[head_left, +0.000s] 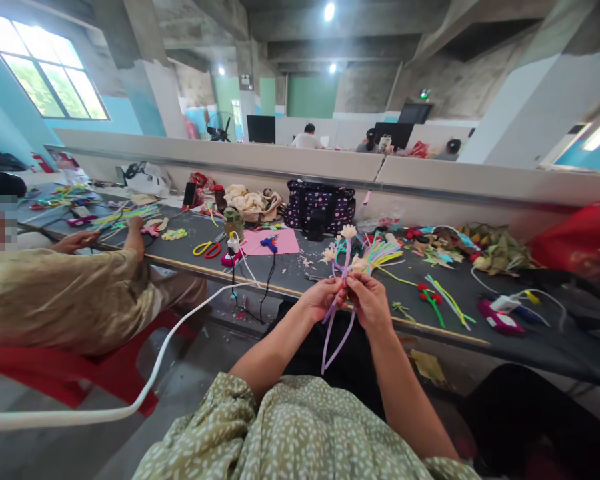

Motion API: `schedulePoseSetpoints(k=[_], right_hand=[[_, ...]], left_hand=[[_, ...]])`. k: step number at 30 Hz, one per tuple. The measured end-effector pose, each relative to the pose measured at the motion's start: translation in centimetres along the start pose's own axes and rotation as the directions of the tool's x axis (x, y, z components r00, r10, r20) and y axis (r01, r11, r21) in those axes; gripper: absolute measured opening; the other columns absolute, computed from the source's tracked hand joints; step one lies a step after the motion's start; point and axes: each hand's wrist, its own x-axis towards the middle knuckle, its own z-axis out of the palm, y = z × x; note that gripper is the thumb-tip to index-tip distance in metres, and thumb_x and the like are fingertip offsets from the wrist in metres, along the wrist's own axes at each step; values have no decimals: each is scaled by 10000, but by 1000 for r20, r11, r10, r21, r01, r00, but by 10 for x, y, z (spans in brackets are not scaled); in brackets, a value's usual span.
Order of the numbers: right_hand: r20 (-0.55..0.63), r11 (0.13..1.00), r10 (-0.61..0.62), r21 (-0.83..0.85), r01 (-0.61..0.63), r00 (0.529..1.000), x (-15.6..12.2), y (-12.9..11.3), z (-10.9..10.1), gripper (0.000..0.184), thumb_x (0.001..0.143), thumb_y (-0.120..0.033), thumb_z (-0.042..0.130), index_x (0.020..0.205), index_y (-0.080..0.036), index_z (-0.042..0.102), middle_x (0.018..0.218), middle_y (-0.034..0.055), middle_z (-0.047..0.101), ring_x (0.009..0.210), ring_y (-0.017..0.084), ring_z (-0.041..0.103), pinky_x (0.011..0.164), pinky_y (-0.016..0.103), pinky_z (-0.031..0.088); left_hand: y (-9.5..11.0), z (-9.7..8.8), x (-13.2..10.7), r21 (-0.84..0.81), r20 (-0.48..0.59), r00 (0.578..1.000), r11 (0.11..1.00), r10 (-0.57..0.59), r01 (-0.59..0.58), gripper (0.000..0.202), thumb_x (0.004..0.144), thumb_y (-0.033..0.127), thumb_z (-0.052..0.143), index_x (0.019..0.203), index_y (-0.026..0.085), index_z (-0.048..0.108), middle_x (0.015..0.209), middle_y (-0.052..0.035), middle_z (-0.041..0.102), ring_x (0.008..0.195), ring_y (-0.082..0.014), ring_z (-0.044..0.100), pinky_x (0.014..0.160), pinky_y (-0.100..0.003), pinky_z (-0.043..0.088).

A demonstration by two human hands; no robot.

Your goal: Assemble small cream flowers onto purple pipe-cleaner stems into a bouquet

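My left hand [325, 297] and my right hand [370, 300] are close together just over the table's front edge. Both are closed, pinching purple pipe-cleaner stems [325, 347] between the fingertips. Cream flower heads [349, 231] top the stems above my fingers, and the lower ends hang in a narrow loop below. Exactly how the stems cross between the fingers is hidden. Just behind my right hand lies a bundle of pastel pipe cleaners [389, 253]. Green stems with red pompoms [433, 303] rest to the right, beside loose green and yellow pipe cleaners [450, 303].
On the dark table [295, 273], a blue glue gun [269, 245] lies on a pink sheet [290, 240]. Scissors [209, 249] and a power strip [231, 257] sit left of it. A white cable [180, 327] crosses at left, near a seated person [70, 293].
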Motion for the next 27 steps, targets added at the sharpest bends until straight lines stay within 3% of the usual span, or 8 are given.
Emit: schedulePoseSetpoints(k=[3,6,8,10,13,16,21,27], right_hand=[[-87,997,-47,-62,41,995,8,7,-4,249,659,-392,717,747,-184,612,623,-9,625,452,115,550,413,246,463],[-171,970,-163,-207,126,972,15,14,-8,252,667,-399,701,747,-170,632,644,-8,624,530,118,554,497,244,468],[-203,925,-252,-337,174,946,17,16,-9,267,687,-416,675,754,-160,638,642,-7,621,555,123,543,530,245,457],[-215,867,-332,-454,207,918,16,17,-8,280,707,-428,652,763,-154,638,643,-5,623,562,126,535,553,249,451],[-202,788,-427,-562,253,881,12,18,-4,265,736,-421,630,780,-160,627,680,7,631,599,140,559,602,262,465],[-181,741,-490,-603,297,853,8,20,-1,234,761,-405,616,800,-175,611,723,16,631,633,150,581,632,271,479],[-196,767,-509,-545,338,838,9,22,0,209,756,-385,628,771,-177,615,734,16,630,629,144,573,641,277,482],[-211,894,-401,-301,331,891,12,20,2,197,714,-352,671,779,-167,659,740,12,653,667,142,579,656,277,483]], left_hand=[[-1,-3,3,66,-29,998,997,53,-51,345,600,312,811,796,116,606,591,24,574,443,-61,518,557,-243,492],[-5,-4,2,284,-66,951,919,302,-272,341,662,360,763,835,118,596,706,-11,623,555,-94,594,609,-243,496],[-7,-1,0,471,-69,866,782,495,-409,356,668,355,754,892,140,580,764,-12,636,612,-108,610,618,-237,491],[-9,2,-3,671,-44,767,588,640,-452,327,685,336,736,909,166,568,777,-2,638,632,-113,606,620,-235,486],[-11,7,-7,887,63,652,258,755,-384,189,757,305,660,883,185,588,804,-13,650,708,-131,620,688,-252,486],[-12,8,-8,947,154,603,58,783,-317,129,813,289,591,892,189,614,842,-32,670,775,-149,631,746,-270,476],[-12,6,-5,948,128,597,79,792,-309,156,845,308,559,887,193,655,835,-40,692,766,-156,639,728,-259,471],[-10,7,-3,914,157,567,99,809,-395,191,866,296,531,896,190,687,842,-53,672,783,-156,609,731,-252,453]])
